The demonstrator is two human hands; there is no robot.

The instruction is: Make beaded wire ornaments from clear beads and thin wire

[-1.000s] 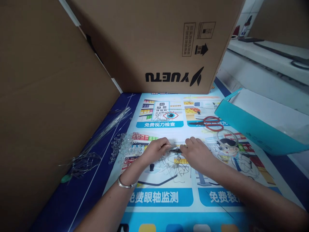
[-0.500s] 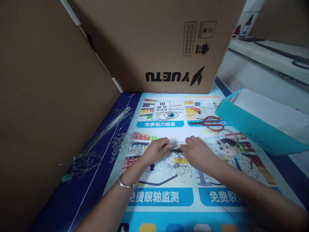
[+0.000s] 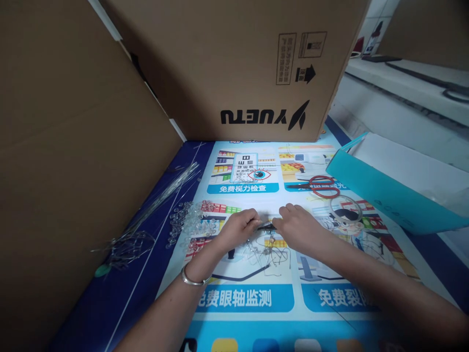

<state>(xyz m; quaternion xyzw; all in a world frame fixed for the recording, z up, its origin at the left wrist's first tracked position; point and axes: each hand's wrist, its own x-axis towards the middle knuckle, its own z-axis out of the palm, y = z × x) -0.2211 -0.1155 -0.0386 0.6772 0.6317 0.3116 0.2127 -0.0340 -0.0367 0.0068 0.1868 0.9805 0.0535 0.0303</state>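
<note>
My left hand (image 3: pixel 240 227), with a silver bangle on its wrist, is closed in a pinch on thin beaded wire (image 3: pixel 269 244). Clear beads and loose curled wire ends hang or lie just below the fingers. My right hand (image 3: pixel 296 226) is a fist around a small dark pointed tool (image 3: pixel 267 227), perhaps needle-nose pliers, its grips hidden in the palm. The tool's tip points left and meets the left fingertips. Left of the hands lies a spread of clear beads (image 3: pixel 190 220).
Red-handled scissors (image 3: pixel 322 187) and a clear ring-shaped roll (image 3: pixel 346 209) lie beyond my right hand. A teal box (image 3: pixel 395 195) stands at right. Bundled wires (image 3: pixel 164 193) lie at left. Cardboard (image 3: pixel 238 63) walls off the back and left. A loose wire (image 3: pixel 335 310) lies in front.
My right hand has shifted very slightly up and left. My left hand and the tool between the hands look almost unmoved.
</note>
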